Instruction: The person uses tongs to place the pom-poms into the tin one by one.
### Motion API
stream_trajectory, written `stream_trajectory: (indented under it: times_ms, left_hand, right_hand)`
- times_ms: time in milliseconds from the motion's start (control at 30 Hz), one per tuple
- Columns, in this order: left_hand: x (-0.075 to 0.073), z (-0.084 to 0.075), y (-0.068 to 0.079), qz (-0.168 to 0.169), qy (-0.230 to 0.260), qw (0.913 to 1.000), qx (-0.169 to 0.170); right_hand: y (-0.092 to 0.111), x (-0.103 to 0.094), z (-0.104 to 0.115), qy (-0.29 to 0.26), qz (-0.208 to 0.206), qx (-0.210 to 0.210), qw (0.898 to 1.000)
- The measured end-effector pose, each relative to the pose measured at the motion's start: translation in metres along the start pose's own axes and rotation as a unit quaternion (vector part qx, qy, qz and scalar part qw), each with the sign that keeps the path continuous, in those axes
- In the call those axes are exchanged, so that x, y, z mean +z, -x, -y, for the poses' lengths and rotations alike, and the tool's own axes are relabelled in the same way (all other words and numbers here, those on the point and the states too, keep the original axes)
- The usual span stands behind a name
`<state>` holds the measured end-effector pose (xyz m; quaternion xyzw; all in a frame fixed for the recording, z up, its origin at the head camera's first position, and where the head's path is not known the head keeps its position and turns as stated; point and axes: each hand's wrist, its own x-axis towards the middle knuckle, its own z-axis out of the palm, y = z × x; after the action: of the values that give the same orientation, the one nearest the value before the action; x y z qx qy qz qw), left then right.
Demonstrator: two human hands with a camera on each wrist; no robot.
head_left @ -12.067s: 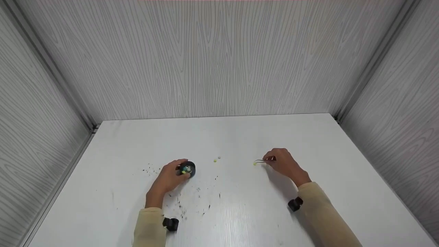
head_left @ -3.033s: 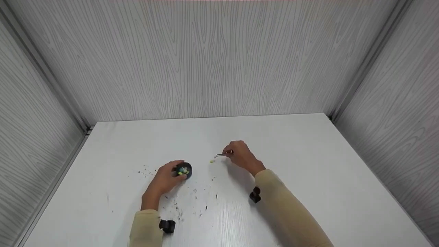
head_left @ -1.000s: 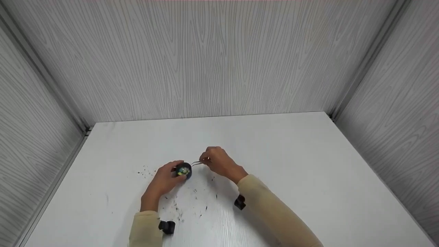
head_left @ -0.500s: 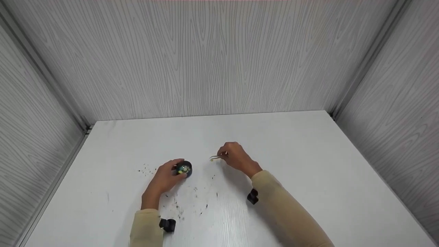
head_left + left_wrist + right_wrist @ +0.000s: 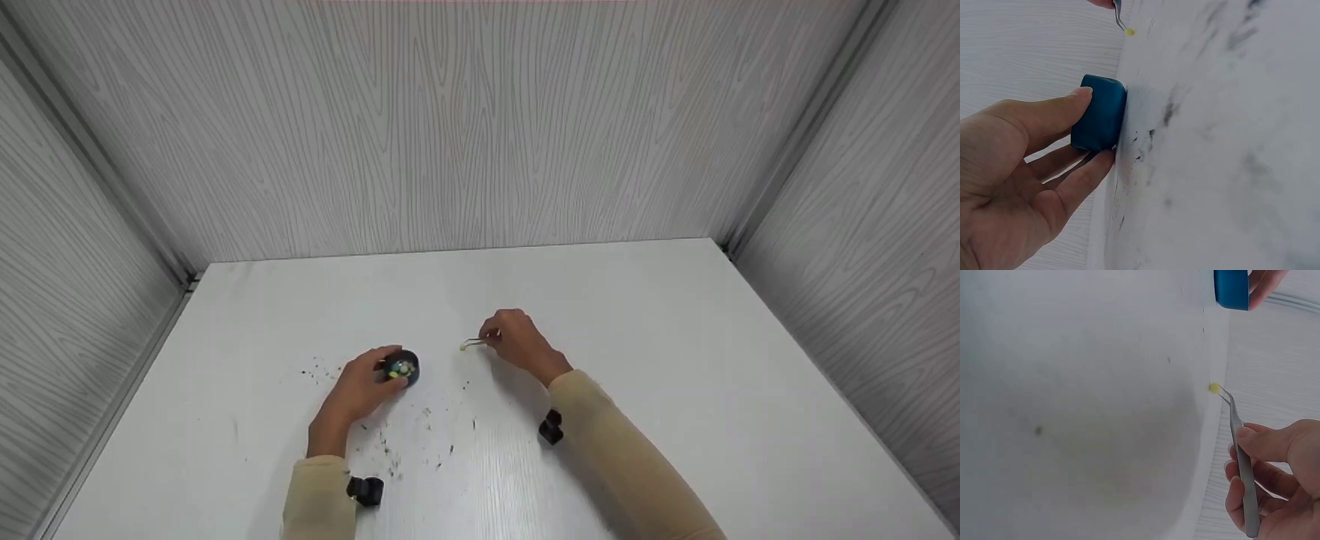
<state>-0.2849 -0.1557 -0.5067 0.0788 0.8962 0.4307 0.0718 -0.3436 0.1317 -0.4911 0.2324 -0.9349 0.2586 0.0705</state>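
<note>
My left hand (image 5: 365, 386) holds a small round blue cup (image 5: 1100, 112) on the table, thumb on one side and fingers on the other. Several beads (image 5: 403, 369), green, yellow and pale, lie inside the cup. My right hand (image 5: 1283, 475) pinches metal tweezers (image 5: 1244, 472) with bent tips. The tips stand slightly apart at a yellow bead (image 5: 1214, 388) on the table, right of the cup. Whether they grip this bead I cannot tell.
Dark specks and smudges (image 5: 386, 450) mark the white table (image 5: 637, 315) around my left forearm. Grey wood-grain panels (image 5: 465, 135) stand behind the table and on both sides. A black wrist camera (image 5: 365, 491) sits on each sleeve.
The tweezers came from the far right, were beside the cup one second ago, then moved back right to the yellow bead. The pale bead near it is gone from the table.
</note>
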Motion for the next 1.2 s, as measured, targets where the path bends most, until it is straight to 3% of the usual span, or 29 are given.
stream_trajectory:
  times_ms: [400, 733, 1200]
  left_hand:
    - [0.001, -0.003, 0.001, -0.004, -0.004, 1.0, 0.001]
    - [0.002, -0.002, 0.001, -0.007, -0.007, 0.9999, 0.0]
    - [0.002, 0.0, 0.0, -0.009, -0.011, 0.9999, 0.001]
  right_hand:
    - [0.002, -0.002, -0.002, -0.021, 0.004, 0.025, 0.999]
    - [0.0, -0.007, 0.014, -0.029, 0.009, 0.007, 1.0]
    - [-0.003, -0.012, 0.05, -0.008, 0.025, -0.069, 0.997]
